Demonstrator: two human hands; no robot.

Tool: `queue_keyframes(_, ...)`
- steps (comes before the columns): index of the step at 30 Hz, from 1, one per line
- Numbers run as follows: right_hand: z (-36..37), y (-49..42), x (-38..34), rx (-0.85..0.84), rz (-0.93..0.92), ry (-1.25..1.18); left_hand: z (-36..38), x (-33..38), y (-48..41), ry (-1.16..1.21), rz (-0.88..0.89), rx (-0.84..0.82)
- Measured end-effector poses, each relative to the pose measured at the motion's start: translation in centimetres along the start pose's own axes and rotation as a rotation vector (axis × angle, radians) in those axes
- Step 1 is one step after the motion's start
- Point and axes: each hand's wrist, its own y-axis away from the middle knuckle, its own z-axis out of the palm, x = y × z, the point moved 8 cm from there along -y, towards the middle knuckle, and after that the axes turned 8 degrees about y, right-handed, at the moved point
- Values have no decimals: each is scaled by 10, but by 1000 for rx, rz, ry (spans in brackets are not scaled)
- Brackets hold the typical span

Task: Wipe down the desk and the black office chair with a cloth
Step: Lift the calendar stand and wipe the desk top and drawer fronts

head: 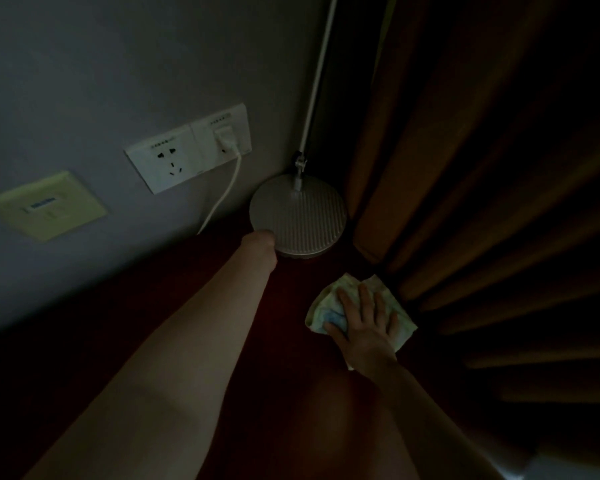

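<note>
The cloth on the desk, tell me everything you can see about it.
The cloth is a pale, soft-looking rag, yellowish-green with a bluish patch near its left side, crumpled and loosely folded rather than spread flat. It lies on the dark reddish desk, in front of the round lamp base and close to the brown curtain. The right hand presses down on it, fingers spread and straight, covering its middle. The dim light hides any finer pattern.

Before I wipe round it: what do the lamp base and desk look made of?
Lamp base: likely metal, possibly metal-look plastic; matte silver with fine ribs across the top. Desk: probably wood or veneer; dark reddish-brown, smooth, faintly reflective. Dim light hides any grain.
</note>
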Motion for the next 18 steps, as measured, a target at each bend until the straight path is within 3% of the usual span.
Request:
queue_keyframes(7, -5, -1, -7, -3, -22, 31, -8, -2, 5, 27, -17, -110)
queue_keyframes(12, -14, -20, -51, -5, -95, 13, -19, -1, 9, -33, 21, -250)
queue_keyframes(15, -15, -30, -87, 8, -159, 57, -34, 14, 7, -288, 248, -151)
queue_keyframes(18, -17, -32, -90, 29, -199, 23, -44, 34, 12, -863, 638, -29)
